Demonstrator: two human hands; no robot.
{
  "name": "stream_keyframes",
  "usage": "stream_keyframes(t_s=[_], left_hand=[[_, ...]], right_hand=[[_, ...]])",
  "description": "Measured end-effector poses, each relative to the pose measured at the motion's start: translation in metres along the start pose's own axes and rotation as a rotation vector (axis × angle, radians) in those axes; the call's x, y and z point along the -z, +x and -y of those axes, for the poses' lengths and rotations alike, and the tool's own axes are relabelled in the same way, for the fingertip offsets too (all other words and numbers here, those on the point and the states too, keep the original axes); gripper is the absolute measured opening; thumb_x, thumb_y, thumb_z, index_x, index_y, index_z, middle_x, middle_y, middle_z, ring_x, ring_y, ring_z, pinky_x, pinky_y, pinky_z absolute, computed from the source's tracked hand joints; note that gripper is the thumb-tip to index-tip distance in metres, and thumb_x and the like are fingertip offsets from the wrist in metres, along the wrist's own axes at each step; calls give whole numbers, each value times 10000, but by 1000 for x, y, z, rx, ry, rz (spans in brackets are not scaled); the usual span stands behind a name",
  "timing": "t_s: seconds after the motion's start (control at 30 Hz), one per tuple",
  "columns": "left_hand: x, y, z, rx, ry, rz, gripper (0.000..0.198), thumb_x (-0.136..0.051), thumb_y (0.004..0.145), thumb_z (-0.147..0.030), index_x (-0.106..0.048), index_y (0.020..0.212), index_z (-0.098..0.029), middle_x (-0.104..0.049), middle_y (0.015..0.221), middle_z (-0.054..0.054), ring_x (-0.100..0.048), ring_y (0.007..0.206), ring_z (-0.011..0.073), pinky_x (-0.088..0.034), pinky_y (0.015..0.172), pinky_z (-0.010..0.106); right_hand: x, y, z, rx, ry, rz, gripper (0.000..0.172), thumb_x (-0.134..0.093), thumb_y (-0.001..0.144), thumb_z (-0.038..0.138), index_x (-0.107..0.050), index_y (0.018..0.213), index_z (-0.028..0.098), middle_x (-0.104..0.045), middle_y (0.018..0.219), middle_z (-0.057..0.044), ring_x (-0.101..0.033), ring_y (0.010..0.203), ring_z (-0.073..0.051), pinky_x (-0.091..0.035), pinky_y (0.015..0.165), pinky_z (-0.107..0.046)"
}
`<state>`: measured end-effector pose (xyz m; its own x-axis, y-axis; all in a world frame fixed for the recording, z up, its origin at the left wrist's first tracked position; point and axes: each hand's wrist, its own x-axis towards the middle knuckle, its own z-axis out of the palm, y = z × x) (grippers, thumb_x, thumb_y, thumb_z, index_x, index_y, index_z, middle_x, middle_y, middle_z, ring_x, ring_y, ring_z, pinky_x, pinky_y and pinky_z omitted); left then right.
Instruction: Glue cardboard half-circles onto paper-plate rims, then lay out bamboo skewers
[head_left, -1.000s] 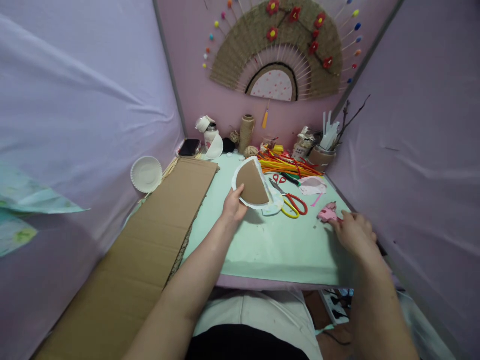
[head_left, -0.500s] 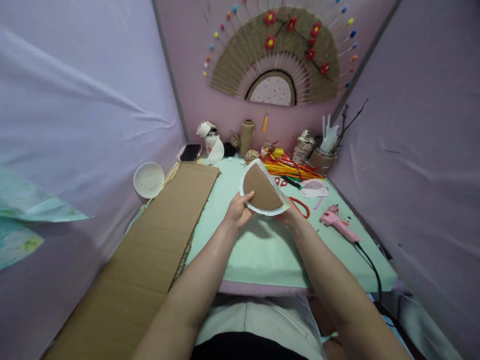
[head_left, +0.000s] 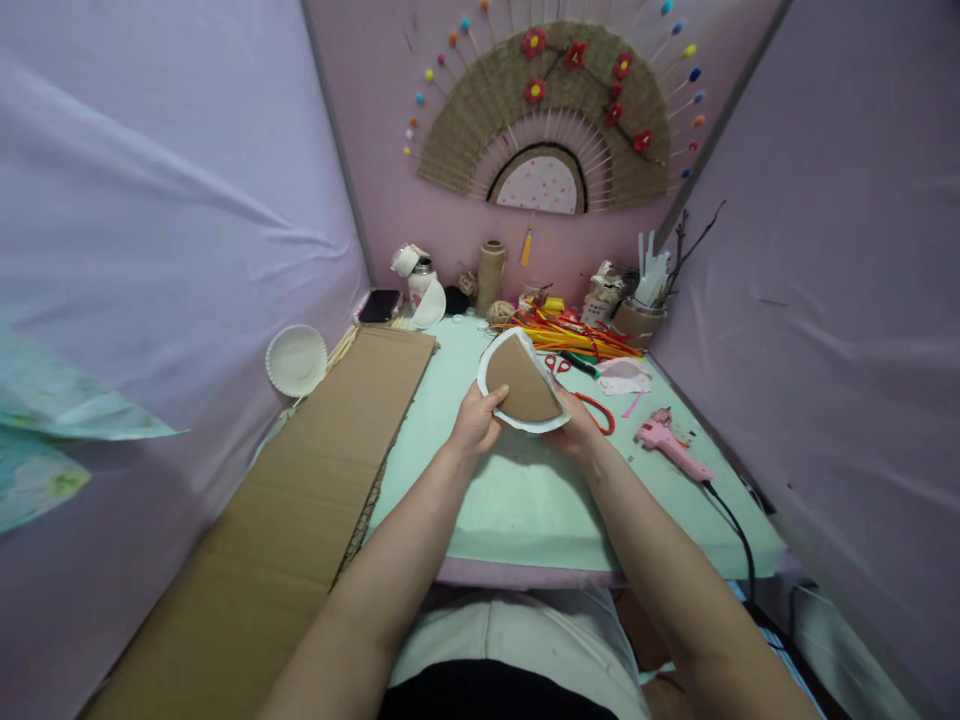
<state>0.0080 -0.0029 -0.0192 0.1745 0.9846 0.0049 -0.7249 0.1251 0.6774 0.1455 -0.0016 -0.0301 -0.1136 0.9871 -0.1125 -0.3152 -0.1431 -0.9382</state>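
Both hands hold up a half paper plate (head_left: 491, 358) with a brown cardboard half-circle (head_left: 523, 383) lying on it, above the mint-green table mat (head_left: 525, 495). My left hand (head_left: 474, 420) grips its lower left edge, thumb on top. My right hand (head_left: 576, 430) is closed on its lower right edge, mostly hidden behind the plate. A pink glue gun (head_left: 667, 445) lies on the mat to the right, apart from both hands.
A long cardboard sheet (head_left: 315, 470) lies along the left. A white paper plate (head_left: 296, 359) sits at far left. Red scissors (head_left: 596, 408), coloured sticks (head_left: 570, 332), twine spool (head_left: 492, 272), a phone (head_left: 379, 305) and jars crowd the back. Fabric walls close in on both sides.
My right hand left the glue gun on the mat and moved left to take the plate's right edge. The plate has tilted slightly and stays held up.
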Motion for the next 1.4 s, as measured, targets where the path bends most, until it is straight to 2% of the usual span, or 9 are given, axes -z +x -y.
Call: stream_keyframes(t_s=[0.13,0.27,0.4,0.53,0.97,1.1,1.23,1.3,1.4], left_hand=[[3,2,1,9,12,-32,563,-749,621,-137,-605,1162,-198,-699,1113,82,-591,1128,251,-419,1011,406],[3,3,2,-7,24,-87,549,-739,601,-117,-613,1130,-194,-709,1071,74,-598,1106,246,-424,1000,398],[2,4,2,-16,47,-121,513,-741,580,-116,-618,1075,-173,-711,1046,83,-598,1098,258,-423,998,411],[4,5,4,-13,75,-152,444,-729,582,-118,-616,1008,-167,-715,1020,79,-600,1091,263,-421,1001,424],[8,9,12,-27,97,-251,382,-648,591,-59,-605,959,-150,-718,959,86,-634,1018,247,-452,968,415],[8,9,9,-35,98,-252,420,-648,590,-61,-611,998,-155,-719,960,80,-627,1031,251,-453,966,415],[7,8,6,10,116,-215,433,-670,590,-77,-614,1013,-152,-715,998,86,-615,1046,252,-454,962,404],[6,5,5,69,134,-130,464,-707,586,-101,-615,1038,-145,-710,1025,95,-612,1048,259,-454,956,408],[3,0,5,152,146,66,543,-762,578,-145,-614,1100,-151,-699,1072,96,-616,1031,256,-453,945,405]], right_hand=[[4,-1,0,44,-78,-98,428,-554,796,599,-638,975,220,-717,846,-63,-657,825,-245,-513,685,-360],[12,-3,1,230,-388,-178,446,-539,789,645,-620,836,209,-654,743,-24,-596,766,-209,-465,667,-313],[18,-6,5,385,-711,-191,476,-453,825,652,-474,655,208,-490,625,23,-456,646,-150,-377,608,-269],[19,-7,7,431,-874,-163,461,-376,869,615,-385,630,222,-392,590,36,-380,600,-137,-317,573,-263],[13,-11,1,390,-1528,-206,351,-318,956,438,-464,718,226,-603,699,-57,-501,641,-183,-244,580,-287],[10,-14,2,351,-1391,-183,325,-384,929,458,-484,728,223,-600,691,-45,-498,630,-178,-253,563,-282],[18,-8,3,318,-852,-216,499,-320,908,618,-541,718,213,-591,646,-29,-509,585,-164,-352,553,-276],[23,-3,4,230,-549,-273,564,-336,867,697,-572,710,209,-586,600,-25,-515,531,-155,-385,521,-278],[25,1,6,90,-231,-300,522,-441,825,703,-599,709,219,-609,565,-23,-563,521,-168,-427,497,-284]])
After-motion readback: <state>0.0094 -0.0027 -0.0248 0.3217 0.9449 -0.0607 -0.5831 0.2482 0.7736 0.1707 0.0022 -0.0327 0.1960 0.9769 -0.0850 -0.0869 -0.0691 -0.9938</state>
